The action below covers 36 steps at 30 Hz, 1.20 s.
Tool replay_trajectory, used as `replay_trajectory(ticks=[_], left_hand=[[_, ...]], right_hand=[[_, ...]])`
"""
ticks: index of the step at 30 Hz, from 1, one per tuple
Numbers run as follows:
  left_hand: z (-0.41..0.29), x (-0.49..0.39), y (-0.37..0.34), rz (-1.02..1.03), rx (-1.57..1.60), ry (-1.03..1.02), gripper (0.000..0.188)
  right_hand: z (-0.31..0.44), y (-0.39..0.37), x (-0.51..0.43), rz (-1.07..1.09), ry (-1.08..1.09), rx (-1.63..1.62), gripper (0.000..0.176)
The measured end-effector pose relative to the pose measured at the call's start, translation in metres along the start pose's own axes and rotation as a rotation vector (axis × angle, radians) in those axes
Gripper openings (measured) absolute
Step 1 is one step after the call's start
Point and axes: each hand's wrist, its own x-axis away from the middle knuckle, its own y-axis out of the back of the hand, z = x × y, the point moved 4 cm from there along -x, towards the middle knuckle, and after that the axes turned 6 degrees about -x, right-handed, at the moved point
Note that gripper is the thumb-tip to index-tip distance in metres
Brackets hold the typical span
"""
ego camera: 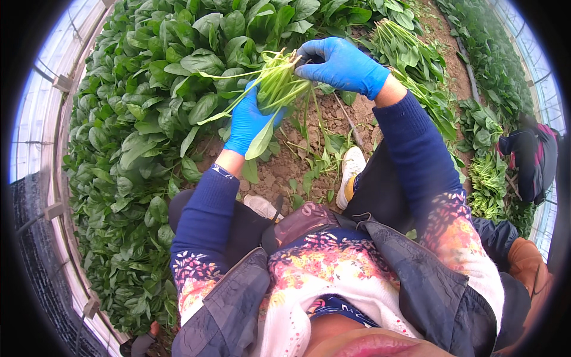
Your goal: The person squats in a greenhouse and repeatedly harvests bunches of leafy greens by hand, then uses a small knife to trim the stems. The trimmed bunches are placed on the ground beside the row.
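Observation:
My left hand (254, 118), in a blue glove, is wrapped around a bunch of spinach (281, 85). The pale stems and cut root ends point up and to the right, with a few long stems sticking out to the left. At the root ends, the thumb and fingers of my blue-gloved right hand (341, 64) grip the bunch. Whether anything else lies in the shadow inside that hand is hidden. One loose leaf (261, 140) hangs down over my left wrist.
Dense spinach plants (147, 107) grow on the left and ahead. Cut spinach (406, 49) lies in bunches at upper right, beside a soil path (459, 76). My white shoe (353, 163) stands on crumbly soil (276, 174). Other people (528, 156) crouch at the right; another's hand (154, 328) shows lower left.

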Motion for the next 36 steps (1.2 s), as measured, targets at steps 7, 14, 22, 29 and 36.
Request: replay_trajectory(ticks=[7,14,22,29,36], left_hand=[[0.002,0.002,0.007,0.030,0.026,-0.007,0.067],[0.008,-0.001,0.009,0.088,-0.056,0.049,0.068],[0.002,0.002,0.015,-0.066,-0.369,-0.137,0.069],[-0.001,-0.002,0.001,-0.085,-0.386,-0.291,0.055],[0.001,0.001,-0.004,-0.131,-0.424,-0.340,0.059]], right_hand=[[0.007,0.001,0.002,0.019,0.325,0.331,0.021],[-0.002,0.004,0.001,-0.040,0.345,0.280,0.015],[0.019,0.062,0.037,0.138,-0.154,0.510,0.020],[0.015,0.004,0.015,-0.231,0.225,0.470,0.030],[0.007,-0.006,0.011,-0.376,0.288,0.564,0.016]])
